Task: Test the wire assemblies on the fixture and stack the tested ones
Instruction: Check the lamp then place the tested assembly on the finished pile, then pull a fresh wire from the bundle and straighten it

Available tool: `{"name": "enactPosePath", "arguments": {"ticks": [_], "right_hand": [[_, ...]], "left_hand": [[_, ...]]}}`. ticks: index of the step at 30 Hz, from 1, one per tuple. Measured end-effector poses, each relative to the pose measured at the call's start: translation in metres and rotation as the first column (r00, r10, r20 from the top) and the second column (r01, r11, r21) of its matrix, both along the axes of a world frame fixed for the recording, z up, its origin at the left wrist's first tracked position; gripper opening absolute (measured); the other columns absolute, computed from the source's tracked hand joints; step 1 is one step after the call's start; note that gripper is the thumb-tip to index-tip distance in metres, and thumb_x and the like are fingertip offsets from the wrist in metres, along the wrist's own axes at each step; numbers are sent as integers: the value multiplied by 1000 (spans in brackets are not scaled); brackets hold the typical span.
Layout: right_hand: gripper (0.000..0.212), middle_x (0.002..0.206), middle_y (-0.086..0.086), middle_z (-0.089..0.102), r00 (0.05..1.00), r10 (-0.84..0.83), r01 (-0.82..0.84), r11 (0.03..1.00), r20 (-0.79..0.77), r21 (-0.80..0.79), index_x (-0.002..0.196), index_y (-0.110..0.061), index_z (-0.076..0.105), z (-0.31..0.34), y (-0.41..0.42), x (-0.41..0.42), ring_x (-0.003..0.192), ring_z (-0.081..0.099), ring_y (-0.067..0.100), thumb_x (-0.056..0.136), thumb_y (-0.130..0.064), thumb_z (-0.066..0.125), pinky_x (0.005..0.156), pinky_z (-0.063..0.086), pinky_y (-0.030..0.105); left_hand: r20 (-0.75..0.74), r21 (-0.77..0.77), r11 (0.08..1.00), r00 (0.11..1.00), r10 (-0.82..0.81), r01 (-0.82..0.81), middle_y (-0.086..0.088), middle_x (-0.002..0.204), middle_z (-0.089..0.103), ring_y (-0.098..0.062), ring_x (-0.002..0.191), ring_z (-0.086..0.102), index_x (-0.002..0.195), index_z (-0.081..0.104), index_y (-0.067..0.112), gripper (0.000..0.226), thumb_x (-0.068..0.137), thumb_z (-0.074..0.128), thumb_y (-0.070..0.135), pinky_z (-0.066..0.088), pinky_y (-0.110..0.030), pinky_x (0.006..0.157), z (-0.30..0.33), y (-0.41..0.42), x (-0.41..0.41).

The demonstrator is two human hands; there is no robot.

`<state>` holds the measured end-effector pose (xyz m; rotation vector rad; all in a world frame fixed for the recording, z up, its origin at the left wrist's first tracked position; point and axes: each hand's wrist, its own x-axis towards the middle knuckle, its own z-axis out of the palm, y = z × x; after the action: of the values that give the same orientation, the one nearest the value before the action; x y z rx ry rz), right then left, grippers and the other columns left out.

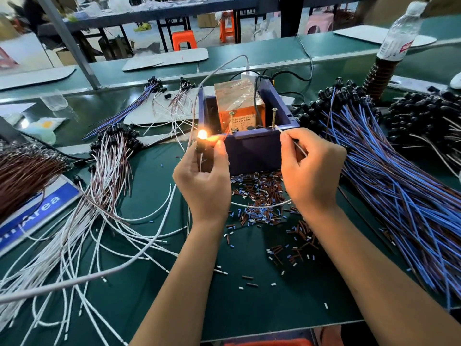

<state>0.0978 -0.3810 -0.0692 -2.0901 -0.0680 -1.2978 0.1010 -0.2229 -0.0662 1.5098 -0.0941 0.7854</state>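
Two hands: left hand (203,181), right hand (310,168); one lit lamp (202,134); two screws (274,118).

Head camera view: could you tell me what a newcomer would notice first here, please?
The glowing orange lamp pinched in the left hand, just left of the blue fixture box, draws the eye. Next, the right hand pinches a white wire at the box's front edge, beside the big blue-and-brown wire pile on the right.

Behind the blue fixture box (252,146): two upright screws (274,118), one water bottle (399,33), two orange stools (184,39). Beside it, perhaps six wire bundles (399,191).
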Motion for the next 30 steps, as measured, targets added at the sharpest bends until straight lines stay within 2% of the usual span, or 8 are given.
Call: {"name": "enactPosePath", "arguments": {"ticks": [8,17,20,22,24,26,28,30], "right_hand": [[20,65,-16,58,999,34,-26,979,-40,202,85,-11,74,2,-2,-7,57,55,-2,101,-16,64,57,33,9],[26,57,-14,58,971,-223,237,913,-81,333,76,-16,72,45,-129,-62,52,49,1,96,-32,66,54,37,24],[31,70,-9,70,897,-412,442,815,-163,373,90,-16,78,58,-214,-94,62,60,-1,89,-44,64,62,49,26],[51,98,8,75,797,-517,599,743,-312,298,116,-18,73,65,-267,-121,90,72,22,85,-55,57,82,58,41],[66,137,16,58,664,-613,712,694,-429,110,140,-25,49,73,-303,-147,125,57,37,88,-64,48,103,48,57],[63,152,15,43,619,-710,733,676,-336,-79,148,-29,35,85,-315,-166,138,42,39,96,-65,39,113,38,58],[56,142,13,54,723,-635,604,772,-271,-199,146,-28,45,98,-312,-170,129,50,30,102,-62,37,108,40,44],[47,108,3,72,794,-423,407,903,-436,-137,141,-28,54,106,-300,-167,99,63,10,105,-55,43,85,45,25]], "left_hand": [[23,-130,990,998,61,-57,-7,69,64,-15,57,54,91,74,17,13,95,64,9,44,-27,58,8,-6,-12],[-6,-181,896,910,-414,407,2,74,67,-7,54,46,84,71,29,22,99,55,28,36,-29,52,89,-132,-12],[-133,-131,829,819,-558,543,0,79,63,-14,59,45,87,68,23,28,106,50,33,39,-37,60,110,-204,-13],[-274,-49,755,718,-640,654,1,77,60,-21,70,51,95,72,15,41,109,43,40,46,-39,71,117,-253,-15],[-404,28,647,601,-690,762,8,67,53,-20,70,53,97,77,10,58,110,34,47,46,-33,71,121,-297,-23],[-497,75,535,497,-712,842,9,53,47,-15,56,48,94,78,7,70,110,27,52,39,-27,55,122,-335,-33],[-532,-6,449,377,-758,894,5,42,43,-15,45,43,85,74,6,71,110,26,53,35,-23,44,123,-368,-41],[-532,-106,447,329,-780,889,-2,53,49,-20,50,48,81,65,9,62,110,31,51,42,-23,45,125,-390,-43]]}}
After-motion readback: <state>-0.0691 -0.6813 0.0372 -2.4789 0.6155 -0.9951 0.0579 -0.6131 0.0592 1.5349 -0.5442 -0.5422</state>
